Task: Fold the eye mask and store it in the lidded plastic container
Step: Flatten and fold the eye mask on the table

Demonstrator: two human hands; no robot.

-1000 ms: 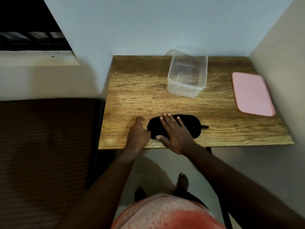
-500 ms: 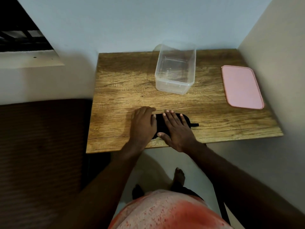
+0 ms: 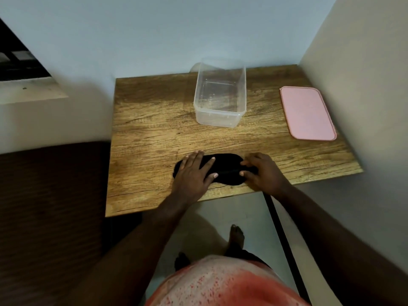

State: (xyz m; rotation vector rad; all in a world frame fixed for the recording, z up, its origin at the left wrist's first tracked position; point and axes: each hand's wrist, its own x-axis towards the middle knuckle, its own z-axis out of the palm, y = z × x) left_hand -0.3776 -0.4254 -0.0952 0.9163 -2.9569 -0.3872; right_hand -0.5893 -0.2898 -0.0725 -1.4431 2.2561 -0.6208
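1. The eye mask (image 3: 225, 167) is lying on the surface (image 3: 150, 133) near its front edge.
2. The left hand (image 3: 192, 175) is resting on the mask's left end, the right hand (image 3: 263, 173) at its right end.
3. The container (image 3: 220, 96) is standing behind the mask.
4. The lid (image 3: 308, 113) is lying to the container's right, well apart.

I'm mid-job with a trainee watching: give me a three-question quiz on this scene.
1. True or false: the pink rectangular plastic lid sits on the clear rectangular plastic container.
2. Which hand lies flat on the black fabric eye mask? A) left hand B) right hand
3. Fill in: the container's inside is ____.

Key
1. False; the lid lies apart on the wooden table, to the right of the container.
2. A; the right hand curls at the mask's right end.
3. Empty.
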